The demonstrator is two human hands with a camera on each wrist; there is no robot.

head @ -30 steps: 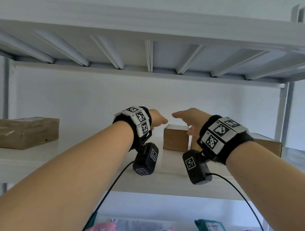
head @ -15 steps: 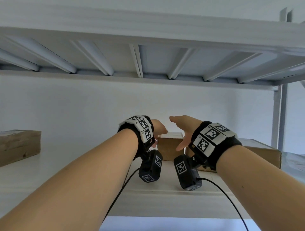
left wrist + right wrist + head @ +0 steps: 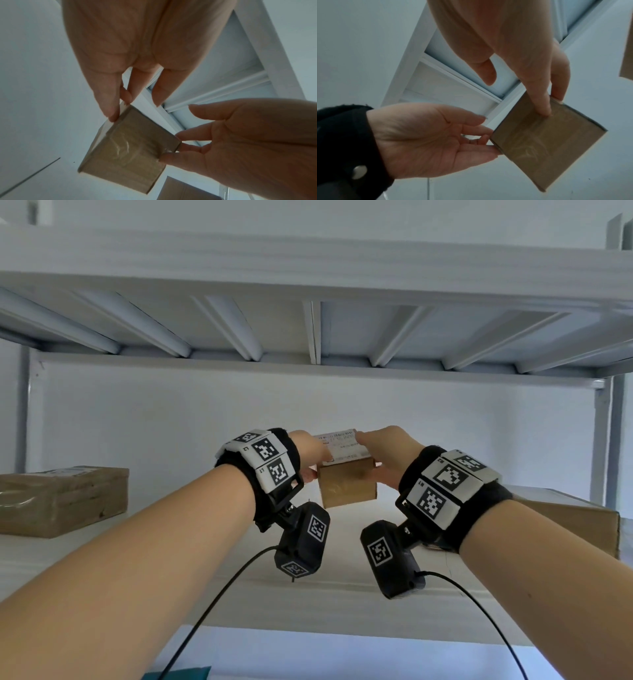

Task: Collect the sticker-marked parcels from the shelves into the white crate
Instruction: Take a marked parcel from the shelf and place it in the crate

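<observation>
At the near bottom edge of the head view, a teal parcel corner (image 3: 178, 673) peeks out below the white shelf board (image 3: 308, 604). Both forearms reach up over that board, each wrist wrapped in a black band carrying square black-and-white coded tags; the left band's tags read "L1" and "L2", and the right band's bear small marks too blurred to read surely. A black camera pod with a cable hangs under each wrist.

Between the hands, a small brown cardboard box (image 3: 346, 482) is held clear above the shelf board. The left hand (image 3: 310, 451) pinches its left side with fingertips (image 3: 112, 111) on the upper corner, fingers fairly straight. The right hand (image 3: 385, 455) grips the right side, fingers (image 3: 542, 106) pressed on the taped face and the thumb behind the edge. A white shipping label (image 3: 339, 448) covers the box top; its printed lines and barcode are too fine to read. Clear tape shines across the brown faces.

Farther left on the shelf lies a flat brown taped parcel (image 3: 61, 501), well apart from the hands. At the right, a larger cardboard box (image 3: 575, 525) sits behind the right wrist. Overhead run the white ribs of the upper shelf (image 3: 315, 330).
</observation>
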